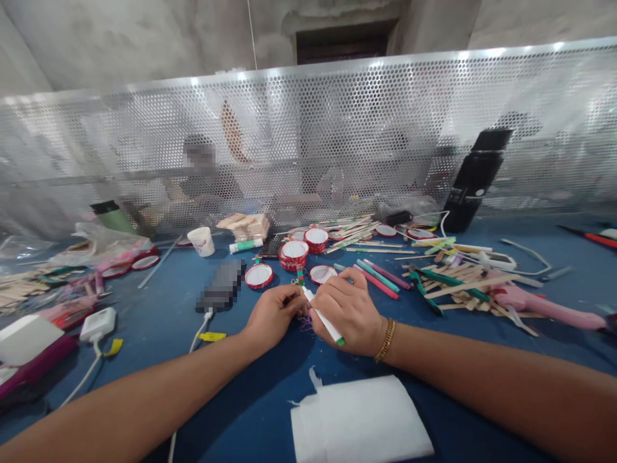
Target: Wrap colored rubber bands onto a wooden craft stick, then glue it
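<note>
My right hand [349,312] grips a white marker with a green end [326,321], its tip pointing toward my left hand. My left hand [272,314] is closed, pinching a small coloured stick [299,276] against the blue table [231,399]. Both hands meet at the table's middle. A gold bracelet [385,341] sits on my right wrist. Just beyond the hands lie round red-rimmed lids [294,252] and loose markers [380,276].
A white cloth [359,421] lies near the front edge. A phone [222,286] with a cable sits left of centre, a white charger [98,323] further left. Craft sticks and a pink glue gun [544,307] cover the right. A perforated metal screen [337,128] closes the back; a person sits behind it.
</note>
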{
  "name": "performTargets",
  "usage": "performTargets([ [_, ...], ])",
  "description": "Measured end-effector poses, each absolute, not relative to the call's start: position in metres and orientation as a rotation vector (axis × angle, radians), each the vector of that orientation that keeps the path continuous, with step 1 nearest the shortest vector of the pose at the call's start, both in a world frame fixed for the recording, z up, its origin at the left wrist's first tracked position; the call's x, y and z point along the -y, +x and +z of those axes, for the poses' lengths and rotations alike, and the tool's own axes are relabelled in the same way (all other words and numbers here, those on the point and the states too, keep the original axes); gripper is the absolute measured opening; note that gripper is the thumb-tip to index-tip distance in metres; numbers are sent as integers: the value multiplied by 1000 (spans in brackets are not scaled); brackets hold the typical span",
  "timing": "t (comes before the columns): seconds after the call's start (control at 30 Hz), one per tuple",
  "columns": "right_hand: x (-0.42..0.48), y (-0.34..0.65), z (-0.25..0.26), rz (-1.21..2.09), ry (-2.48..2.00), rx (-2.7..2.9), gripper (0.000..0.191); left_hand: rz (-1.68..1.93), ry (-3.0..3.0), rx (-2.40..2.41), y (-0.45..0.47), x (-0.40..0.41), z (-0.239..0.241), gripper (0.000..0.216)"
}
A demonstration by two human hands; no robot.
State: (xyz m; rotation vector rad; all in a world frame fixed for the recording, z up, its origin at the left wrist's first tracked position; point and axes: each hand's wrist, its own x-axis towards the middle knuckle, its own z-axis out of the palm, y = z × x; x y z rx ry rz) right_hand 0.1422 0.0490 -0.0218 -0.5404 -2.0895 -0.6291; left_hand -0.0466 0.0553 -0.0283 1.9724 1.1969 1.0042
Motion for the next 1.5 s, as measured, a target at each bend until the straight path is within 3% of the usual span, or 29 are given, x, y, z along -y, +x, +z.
performTargets([
  [1.5, -51, 141, -22, -608, -566, 2104, 13, 990, 1985, -1207, -47, -55, -28, 27],
])
